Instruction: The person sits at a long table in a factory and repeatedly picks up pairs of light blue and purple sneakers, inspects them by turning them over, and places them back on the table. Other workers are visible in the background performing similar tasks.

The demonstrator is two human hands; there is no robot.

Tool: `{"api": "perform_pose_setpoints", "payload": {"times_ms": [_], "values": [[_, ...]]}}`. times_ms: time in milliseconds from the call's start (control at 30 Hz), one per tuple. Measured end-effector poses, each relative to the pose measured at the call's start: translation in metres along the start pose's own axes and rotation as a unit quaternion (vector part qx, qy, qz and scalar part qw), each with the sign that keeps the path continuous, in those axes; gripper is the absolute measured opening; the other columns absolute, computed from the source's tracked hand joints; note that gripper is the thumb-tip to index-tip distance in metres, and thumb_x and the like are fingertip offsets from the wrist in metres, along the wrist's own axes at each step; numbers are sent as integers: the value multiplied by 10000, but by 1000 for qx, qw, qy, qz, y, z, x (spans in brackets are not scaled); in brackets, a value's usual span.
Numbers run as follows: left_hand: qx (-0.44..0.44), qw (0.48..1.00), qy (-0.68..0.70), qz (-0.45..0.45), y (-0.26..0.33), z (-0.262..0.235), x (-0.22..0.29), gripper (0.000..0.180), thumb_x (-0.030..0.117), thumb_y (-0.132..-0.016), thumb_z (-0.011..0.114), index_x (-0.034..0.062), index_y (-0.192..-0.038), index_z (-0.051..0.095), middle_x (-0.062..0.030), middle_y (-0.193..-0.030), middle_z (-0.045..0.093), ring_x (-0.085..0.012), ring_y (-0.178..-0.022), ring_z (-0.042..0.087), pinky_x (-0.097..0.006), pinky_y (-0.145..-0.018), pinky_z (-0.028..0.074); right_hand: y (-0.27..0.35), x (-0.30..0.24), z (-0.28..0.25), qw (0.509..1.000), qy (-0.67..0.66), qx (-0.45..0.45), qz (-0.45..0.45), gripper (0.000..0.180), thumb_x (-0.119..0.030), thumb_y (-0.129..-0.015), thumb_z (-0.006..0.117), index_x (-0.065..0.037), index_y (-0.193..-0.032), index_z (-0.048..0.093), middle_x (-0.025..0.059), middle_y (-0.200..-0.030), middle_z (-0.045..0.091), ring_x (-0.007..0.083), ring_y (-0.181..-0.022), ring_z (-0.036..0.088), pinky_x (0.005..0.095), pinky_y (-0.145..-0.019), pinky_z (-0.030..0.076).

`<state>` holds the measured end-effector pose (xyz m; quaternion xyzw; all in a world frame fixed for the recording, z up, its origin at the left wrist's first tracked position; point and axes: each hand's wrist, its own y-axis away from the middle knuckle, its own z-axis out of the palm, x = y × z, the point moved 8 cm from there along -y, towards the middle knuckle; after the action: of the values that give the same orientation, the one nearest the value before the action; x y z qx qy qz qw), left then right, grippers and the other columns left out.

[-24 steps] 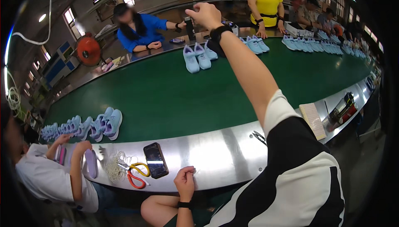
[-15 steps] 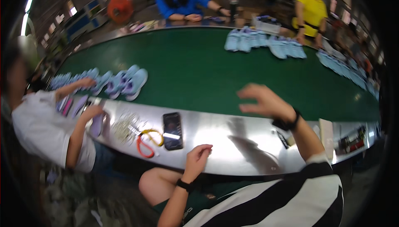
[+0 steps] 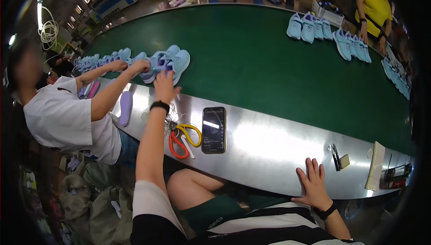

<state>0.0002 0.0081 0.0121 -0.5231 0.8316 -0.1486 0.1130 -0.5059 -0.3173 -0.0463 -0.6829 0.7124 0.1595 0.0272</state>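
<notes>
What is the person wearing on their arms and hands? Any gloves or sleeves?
No gloves: both hands are bare. The left hand has a black band at the wrist, and that arm is bare up to a short white sleeve edged in black. The right hand also has a black wristband. The shirt is striped black and white.

light-blue sneaker (image 3: 177, 63) | upright, sole down | green belt's near edge (image 3: 251, 97)
</notes>
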Motion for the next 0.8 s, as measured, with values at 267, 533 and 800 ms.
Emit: {"api": "perform_pose_setpoints", "payload": {"times_ms": [267,533,800], "values": [[-166,972,-165,-11,-55,54,-72,603,608,-664,764,281,-1169,725,-181,-1526,370,-371,-1412,304,-555,-1120,241,-9,-5,-11,999,-29,26,35,1064,-268,-429,905,-186,-1398,471,243,-1563,237,442,-1452,199,605,-1152,114],[-141,989,-41,27,-77,3,0,738,732,-703,686,145,-1150,729,-215,-1149,629,-374,-1173,535,-514,-1021,362,-8,-9,-13,998,-39,30,42,1069,-266,-407,884,-210,-1396,482,209,-1573,238,407,-1462,198,585,-1159,118],[-51,959,209,184,45,-137,174,468,458,-757,797,22,-916,744,-185,-934,665,-313,-883,596,-396,-779,459,-6,-5,-19,990,-124,62,4,1115,-436,-509,903,-124,-1459,410,221,-1564,250,417,-1459,191,575,-1162,114]]}}
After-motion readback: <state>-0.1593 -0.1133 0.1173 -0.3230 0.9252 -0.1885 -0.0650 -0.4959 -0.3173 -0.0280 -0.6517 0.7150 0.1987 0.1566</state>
